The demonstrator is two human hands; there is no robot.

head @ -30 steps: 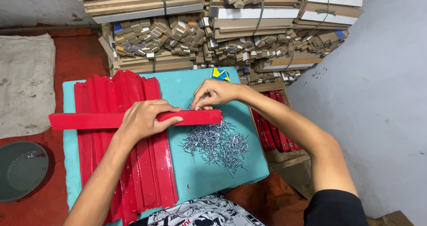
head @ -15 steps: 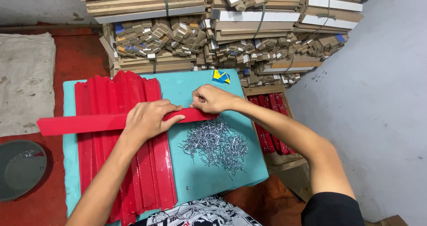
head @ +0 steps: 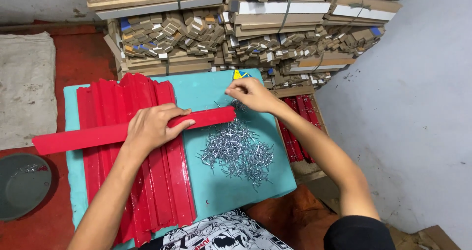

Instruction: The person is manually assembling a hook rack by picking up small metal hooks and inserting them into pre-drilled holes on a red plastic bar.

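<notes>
My left hand (head: 152, 127) lies flat on a long red strip (head: 78, 138) and presses it down; the strip lies crosswise over a stack of red strips (head: 169, 181) on a teal board (head: 236, 196). My right hand (head: 251, 93) hovers just past the strip's right end, at the upper edge of a pile of small metal clips (head: 238, 151). Its fingertips are pinched together. Whether a clip is between them is too small to tell.
Bundles of cardboard pieces (head: 246, 28) are stacked against the wall behind the board. More red strips (head: 297, 127) sit in a box to the right. A dark round dish (head: 22, 186) with a few clips and a grey cloth (head: 24, 82) lie on the red floor at left.
My right hand has left the end of the crosswise strip and moved up and to the right, to the top of the clip pile. My left hand stays on the strip.
</notes>
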